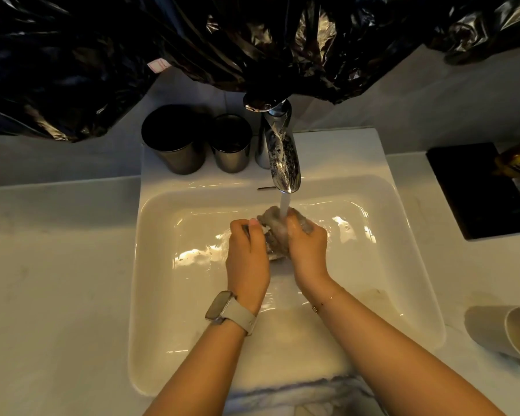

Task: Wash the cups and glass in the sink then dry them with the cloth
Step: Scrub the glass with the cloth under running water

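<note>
Both my hands are down in the sink point(150, 265) under the running tap point(279, 157). My left hand point(248, 253) and right hand point(306, 244) are both curled round the glass point(272, 235), which looks soapy and sits right in the stream, so I'd say we're mid-wash on that one. Two dark cups point(174, 139) stand on the back ledge and a pale cup point(505, 331) lies on the counter to the right. Can't tell which are clean. Drying's all still to come, I reckon; the cloth point(297, 388) hangs over the front edge.
</note>
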The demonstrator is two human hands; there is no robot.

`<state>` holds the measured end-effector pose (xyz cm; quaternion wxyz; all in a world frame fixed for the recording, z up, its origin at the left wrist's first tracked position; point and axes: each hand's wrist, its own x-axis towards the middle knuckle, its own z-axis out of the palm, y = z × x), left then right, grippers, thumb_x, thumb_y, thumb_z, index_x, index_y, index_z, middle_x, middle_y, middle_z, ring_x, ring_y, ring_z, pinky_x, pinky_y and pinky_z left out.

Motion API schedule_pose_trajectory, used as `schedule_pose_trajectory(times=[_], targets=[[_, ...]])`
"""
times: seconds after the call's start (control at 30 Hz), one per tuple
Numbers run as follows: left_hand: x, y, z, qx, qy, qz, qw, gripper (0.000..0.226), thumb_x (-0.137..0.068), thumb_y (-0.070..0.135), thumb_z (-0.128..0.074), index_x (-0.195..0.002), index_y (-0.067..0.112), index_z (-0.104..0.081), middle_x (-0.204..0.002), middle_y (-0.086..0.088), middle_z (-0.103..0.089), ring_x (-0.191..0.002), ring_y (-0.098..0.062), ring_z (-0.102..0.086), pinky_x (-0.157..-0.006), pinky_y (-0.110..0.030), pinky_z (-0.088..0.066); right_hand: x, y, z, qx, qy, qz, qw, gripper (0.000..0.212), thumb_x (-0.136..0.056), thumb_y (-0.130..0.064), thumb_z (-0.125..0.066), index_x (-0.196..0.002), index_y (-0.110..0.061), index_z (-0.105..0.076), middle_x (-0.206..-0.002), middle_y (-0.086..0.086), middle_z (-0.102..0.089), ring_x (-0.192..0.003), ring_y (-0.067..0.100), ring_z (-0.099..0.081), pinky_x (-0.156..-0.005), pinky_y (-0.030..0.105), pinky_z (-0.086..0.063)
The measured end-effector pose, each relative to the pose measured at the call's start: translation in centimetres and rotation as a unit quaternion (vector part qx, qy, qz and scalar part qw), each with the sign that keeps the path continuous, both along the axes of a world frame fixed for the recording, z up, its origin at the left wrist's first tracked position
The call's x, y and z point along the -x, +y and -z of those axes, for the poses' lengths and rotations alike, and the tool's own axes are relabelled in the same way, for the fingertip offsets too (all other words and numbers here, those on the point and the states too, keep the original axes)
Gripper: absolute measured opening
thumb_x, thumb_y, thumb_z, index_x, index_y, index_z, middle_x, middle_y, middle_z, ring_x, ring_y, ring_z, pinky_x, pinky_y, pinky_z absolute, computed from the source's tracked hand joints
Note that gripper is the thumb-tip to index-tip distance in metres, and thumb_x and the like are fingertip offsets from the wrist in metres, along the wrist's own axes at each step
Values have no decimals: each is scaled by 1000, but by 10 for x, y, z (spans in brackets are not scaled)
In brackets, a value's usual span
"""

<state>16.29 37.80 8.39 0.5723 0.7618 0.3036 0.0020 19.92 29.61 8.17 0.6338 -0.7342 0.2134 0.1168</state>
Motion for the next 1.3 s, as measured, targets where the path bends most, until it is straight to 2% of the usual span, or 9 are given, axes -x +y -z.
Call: schedule_pose_trajectory(times=[0.1,0.2,0.3,0.43,0.6,0.77,0.97,1.13,1.3], targets=[[-1,8,1,-27,-12,1,1000,28,-106,40,-32,-104,18,-51,-88,2,-62,-82,-16,-58,-73,-34,-42,12,-2,-4,-60,-13,-43,997,24,-94,-34,-60,-90,-15,-73,-73,-2,-72,-71,9,-68,-70,30,-59],[-8,26,12,65,65,-1,996,63,-90,66,-27,-105,16,-60,-91,-5,-69,-87,-22,-64,-86,-41,-51,24,-17,-4,-97,-51,-173,979,11,-93,-14,-62,-102,-19,-66,-82,-14,-70,-74,-4,-66,-68,13,-50],[-5,28,8,190,99,-19,977,60,-96,58,-23,-97,13,-63,-88,-6,-68,-77,-18,-63,-66,-30,-51,19,-26,0,-56,-82,-215,972,20,-87,-10,-69,-102,-22,-65,-95,-2,-70,-82,-3,-67,-75,14,-51],[8,17,-1,343,103,1,934,39,-105,45,-35,-102,18,-63,-79,-1,-71,-67,-10,-66,-59,-25,-51,16,-19,-1,-68,-138,-62,986,11,-84,-16,-72,-93,-10,-72,-83,3,-73,-78,11,-69,-72,22,-54],[7,31,-2,273,90,139,948,50,-86,58,-66,-110,14,-66,-103,-7,-74,-95,-22,-72,-88,-44,-58,-2,-18,-7,-38,-107,-6,993,29,-92,-24,-64,-78,1,-69,-68,13,-65,-62,13,-60,-60,24,-49],[-6,40,-10,279,104,242,923,47,-85,44,-73,-127,26,-62,-118,-7,-72,-102,-20,-69,-79,-31,-55,-18,-17,-8,-8,-122,-96,988,26,-97,-20,-56,-73,-11,-61,-66,2,-61,-61,11,-55,-59,27,-47],[-7,33,-8,410,75,128,900,49,-84,28,-72,-129,12,-60,-119,-14,-70,-99,-24,-69,-79,-36,-59,-36,-36,-16,-8,-206,28,978,9,-98,-20,-54,-104,-15,-57,-93,-10,-62,-84,-4,-61,-75,22,-53],[-11,26,-10,511,43,29,858,38,-81,22,-68,-113,2,-64,-110,-22,-64,-94,-37,-67,-99,-57,-47,-25,-64,-29,-34,-199,-105,974,11,-96,-14,-57,-101,-23,-59,-96,-13,-63,-91,-2,-60,-78,19,-52],[-16,12,-15,459,21,60,886,31,-94,42,-58,-104,19,-76,-111,-10,-73,-97,-26,-70,-91,-46,-53,12,-52,-23,-81,-165,-178,967,30,-90,-43,-53,-117,-31,-57,-122,-5,-54,-115,4,-54,-92,18,-47]])
